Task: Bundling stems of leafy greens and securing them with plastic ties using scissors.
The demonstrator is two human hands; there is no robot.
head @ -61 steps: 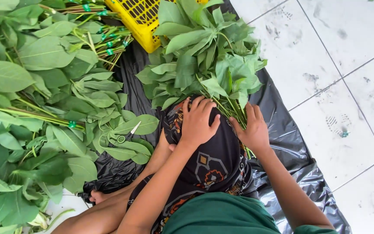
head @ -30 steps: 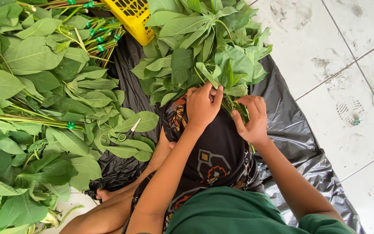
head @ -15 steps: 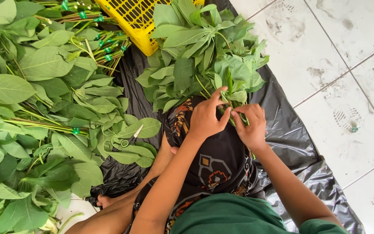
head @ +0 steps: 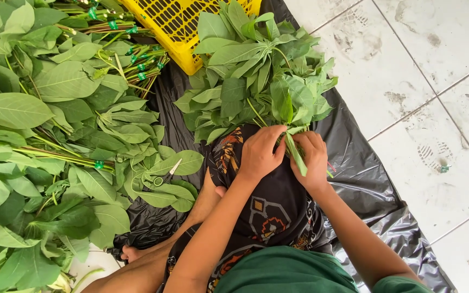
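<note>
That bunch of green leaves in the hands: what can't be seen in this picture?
Head view:
- Stem ends of the bunch of green leafy stalks: covered by the left hand and right hand.
- Yellow slotted plastic crate: cut off by the top edge, partly behind leaves.
- Small scissors on the leaf pile: too small for detail.
- Black plastic sheet: mostly under leaves and legs.

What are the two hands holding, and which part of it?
Both hands hold a bunch of green leaves by the stem ends. The left hand and right hand close together around the stems, just above the patterned cloth on the lap.
</note>
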